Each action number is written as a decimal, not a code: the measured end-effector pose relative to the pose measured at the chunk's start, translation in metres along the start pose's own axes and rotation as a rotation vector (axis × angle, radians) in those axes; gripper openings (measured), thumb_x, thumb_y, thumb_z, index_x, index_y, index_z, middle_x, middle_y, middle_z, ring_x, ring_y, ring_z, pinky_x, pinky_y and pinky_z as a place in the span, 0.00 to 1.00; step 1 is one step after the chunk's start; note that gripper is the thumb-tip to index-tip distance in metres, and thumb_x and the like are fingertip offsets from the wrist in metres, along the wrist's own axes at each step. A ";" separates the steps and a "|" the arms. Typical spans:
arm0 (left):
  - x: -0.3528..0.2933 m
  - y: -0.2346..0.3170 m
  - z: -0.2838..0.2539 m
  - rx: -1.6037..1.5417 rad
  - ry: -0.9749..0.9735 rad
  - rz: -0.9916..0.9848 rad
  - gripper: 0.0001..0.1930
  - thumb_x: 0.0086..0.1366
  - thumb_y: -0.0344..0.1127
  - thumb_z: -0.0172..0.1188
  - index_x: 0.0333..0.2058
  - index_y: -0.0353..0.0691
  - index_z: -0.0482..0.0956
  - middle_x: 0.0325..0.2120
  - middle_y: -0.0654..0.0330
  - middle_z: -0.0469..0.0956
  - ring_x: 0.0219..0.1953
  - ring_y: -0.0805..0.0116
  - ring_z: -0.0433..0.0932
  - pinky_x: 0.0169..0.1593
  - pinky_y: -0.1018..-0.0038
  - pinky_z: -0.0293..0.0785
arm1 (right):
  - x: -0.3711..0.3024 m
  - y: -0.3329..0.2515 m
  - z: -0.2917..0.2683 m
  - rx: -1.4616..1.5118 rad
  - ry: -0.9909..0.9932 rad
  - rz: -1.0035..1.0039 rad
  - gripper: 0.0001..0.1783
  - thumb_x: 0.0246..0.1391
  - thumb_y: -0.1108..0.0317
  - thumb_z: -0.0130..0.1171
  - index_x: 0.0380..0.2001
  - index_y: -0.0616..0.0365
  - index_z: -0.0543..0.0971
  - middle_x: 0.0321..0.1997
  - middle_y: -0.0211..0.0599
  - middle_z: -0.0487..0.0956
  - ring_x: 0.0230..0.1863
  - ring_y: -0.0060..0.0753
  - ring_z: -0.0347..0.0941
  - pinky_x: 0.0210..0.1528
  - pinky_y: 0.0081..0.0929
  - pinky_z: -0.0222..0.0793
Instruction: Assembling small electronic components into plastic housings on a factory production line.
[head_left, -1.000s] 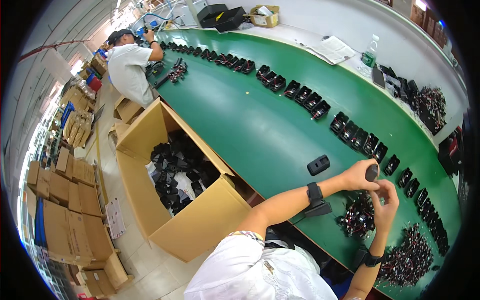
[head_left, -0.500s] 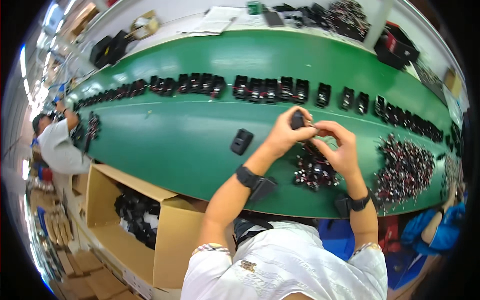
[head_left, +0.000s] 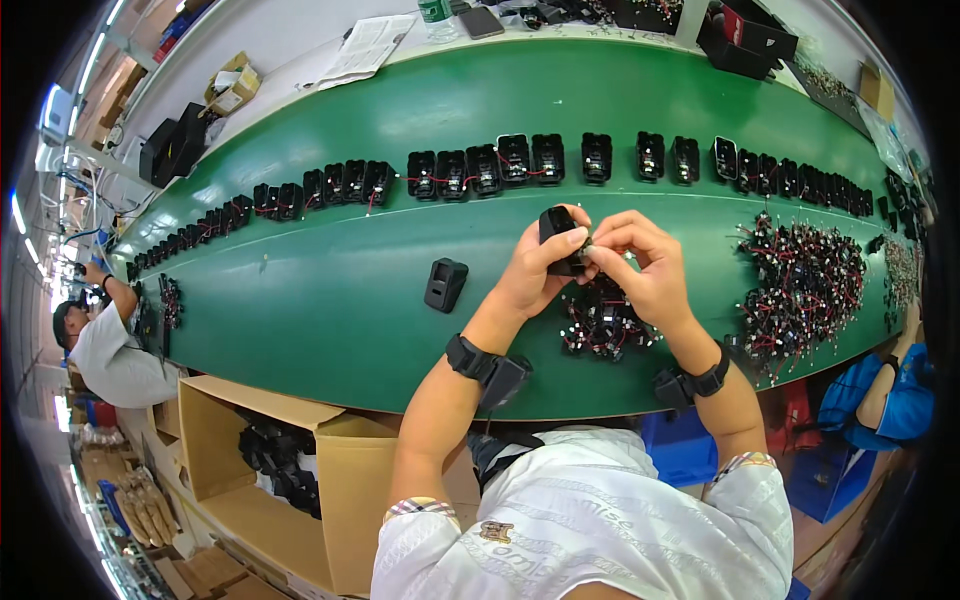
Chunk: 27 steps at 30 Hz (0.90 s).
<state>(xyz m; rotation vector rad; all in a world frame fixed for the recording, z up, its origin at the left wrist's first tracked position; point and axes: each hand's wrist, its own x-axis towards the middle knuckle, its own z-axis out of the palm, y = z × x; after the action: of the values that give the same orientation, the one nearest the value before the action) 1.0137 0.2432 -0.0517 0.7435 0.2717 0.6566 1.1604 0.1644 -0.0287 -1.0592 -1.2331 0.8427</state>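
My left hand (head_left: 540, 262) is closed round a black plastic housing (head_left: 557, 226), held tilted above the green table. My right hand (head_left: 645, 268) meets it at the housing's lower right edge, thumb and fingertips pinched together on a small part too tiny to name. Just under both hands lies a small heap of wired components (head_left: 606, 325) with red and black leads. To the left of my left forearm, a single black housing (head_left: 446, 284) rests on the table. A long row of black housings with wired parts in them (head_left: 483, 170) runs across the table beyond my hands.
A larger pile of wired components (head_left: 803, 285) covers the right side of the green table (head_left: 330, 330). An open cardboard box (head_left: 350, 500) with black parts stands at the lower left. One co-worker (head_left: 115, 345) is at the far left; another person's blue sleeve (head_left: 905, 395) shows at right.
My left hand has turned the black housing so more of it shows. My right fingers have moved in against its edge. The whole view has shifted slightly.
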 end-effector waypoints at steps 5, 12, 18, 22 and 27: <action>0.001 0.000 -0.007 -0.145 -0.115 0.007 0.18 0.67 0.47 0.52 0.47 0.42 0.65 0.33 0.59 0.73 0.23 0.66 0.78 0.12 0.79 0.64 | 0.005 0.003 -0.006 -0.203 0.044 -0.140 0.04 0.49 0.75 0.63 0.27 0.64 0.79 0.35 0.38 0.77 0.33 0.23 0.74 0.35 0.23 0.70; 0.004 0.004 -0.004 0.101 -0.057 0.033 0.20 0.69 0.49 0.47 0.51 0.41 0.65 0.40 0.57 0.72 0.34 0.64 0.79 0.23 0.74 0.75 | 0.009 -0.004 -0.011 -0.406 0.054 -0.231 0.03 0.50 0.75 0.62 0.27 0.63 0.78 0.34 0.38 0.77 0.32 0.26 0.73 0.34 0.22 0.69; 0.006 0.004 -0.001 0.047 -0.113 0.069 0.25 0.67 0.45 0.52 0.57 0.37 0.62 0.45 0.57 0.71 0.50 0.61 0.73 0.48 0.66 0.75 | 0.008 0.003 -0.015 -0.058 0.171 -0.022 0.05 0.55 0.72 0.59 0.31 0.63 0.77 0.32 0.31 0.77 0.30 0.19 0.72 0.32 0.16 0.68; 0.006 0.002 -0.006 0.431 -0.162 0.284 0.27 0.54 0.24 0.65 0.53 0.37 0.68 0.51 0.59 0.68 0.55 0.62 0.69 0.56 0.63 0.70 | 0.007 -0.007 -0.021 0.052 0.118 0.256 0.08 0.58 0.69 0.58 0.33 0.64 0.76 0.30 0.26 0.77 0.29 0.15 0.71 0.32 0.13 0.68; 0.009 0.003 -0.004 0.453 -0.151 0.345 0.25 0.47 0.15 0.64 0.46 0.38 0.76 0.59 0.56 0.60 0.57 0.64 0.67 0.55 0.70 0.70 | 0.004 -0.006 -0.021 0.136 0.002 0.298 0.07 0.57 0.69 0.59 0.33 0.63 0.77 0.30 0.26 0.77 0.29 0.13 0.71 0.32 0.13 0.68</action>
<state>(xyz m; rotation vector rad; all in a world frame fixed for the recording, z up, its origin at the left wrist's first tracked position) 1.0173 0.2526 -0.0531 1.2868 0.1533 0.8716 1.1819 0.1623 -0.0221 -1.1482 -1.0140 1.1364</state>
